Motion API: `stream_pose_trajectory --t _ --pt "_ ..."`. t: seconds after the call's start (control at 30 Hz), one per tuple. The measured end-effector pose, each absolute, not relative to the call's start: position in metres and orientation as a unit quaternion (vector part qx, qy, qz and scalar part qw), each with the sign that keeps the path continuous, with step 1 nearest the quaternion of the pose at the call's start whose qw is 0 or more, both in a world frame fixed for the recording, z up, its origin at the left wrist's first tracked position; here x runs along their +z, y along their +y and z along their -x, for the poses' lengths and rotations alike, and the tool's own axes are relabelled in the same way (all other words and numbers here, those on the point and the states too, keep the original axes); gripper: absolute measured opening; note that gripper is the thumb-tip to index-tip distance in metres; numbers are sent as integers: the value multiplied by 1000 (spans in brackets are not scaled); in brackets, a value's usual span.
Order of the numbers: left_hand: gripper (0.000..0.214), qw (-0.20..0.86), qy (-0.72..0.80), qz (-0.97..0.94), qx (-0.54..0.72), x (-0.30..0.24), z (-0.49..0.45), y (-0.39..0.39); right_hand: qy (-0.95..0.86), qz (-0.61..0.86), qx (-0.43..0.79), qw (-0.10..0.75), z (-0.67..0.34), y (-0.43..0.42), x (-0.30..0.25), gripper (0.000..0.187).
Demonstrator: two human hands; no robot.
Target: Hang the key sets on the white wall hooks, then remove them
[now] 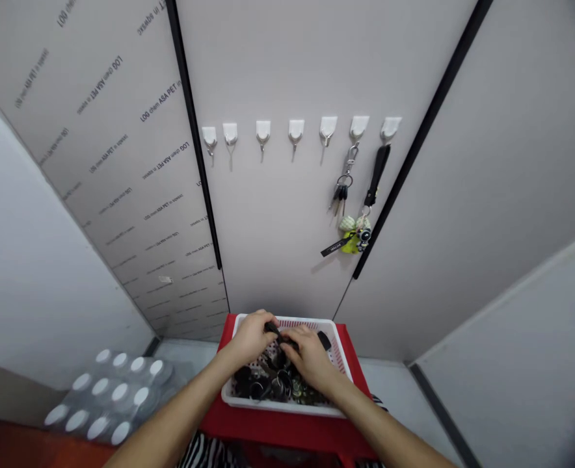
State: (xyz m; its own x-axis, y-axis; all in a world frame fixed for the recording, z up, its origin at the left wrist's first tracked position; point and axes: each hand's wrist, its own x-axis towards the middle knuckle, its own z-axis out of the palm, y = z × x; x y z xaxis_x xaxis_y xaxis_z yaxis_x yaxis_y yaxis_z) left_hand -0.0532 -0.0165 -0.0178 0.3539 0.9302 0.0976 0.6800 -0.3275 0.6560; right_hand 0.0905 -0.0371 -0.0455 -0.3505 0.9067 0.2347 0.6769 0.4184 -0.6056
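Over a white plastic basket, my left hand pinches a dark, strap-like item between thumb and fingers. My right hand is closed at the lower end of the same dark item; its fingertips are partly hidden. Below the hands lies a jumble of keys and key rings, black and metallic, too tangled to tell apart. A black piece rests near the basket's right side, beside my right hand.
The basket stands on a red stool against a grey panel. Several white hooks line the panel. On the two rightmost hang a key bunch and a black strap with charms. White-capped bottles stand lower left.
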Motion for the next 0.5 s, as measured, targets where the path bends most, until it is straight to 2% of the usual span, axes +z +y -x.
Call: stream_pose_trajectory --t 0.13,0.27,0.37,0.5 --pt "16 421 502 -680 330 -3 44 -14 -709 467 365 382 -89 -37 -37 12" --pt "14 526 445 -591 420 11 35 -12 -634 447 469 423 -88 -37 -21 11" --pt "11 548 417 -576 442 23 30 -10 -608 433 489 451 -89 -36 -10 13" --pt "16 513 402 -602 460 36 25 -4 -590 414 492 488 -93 -31 6 15"
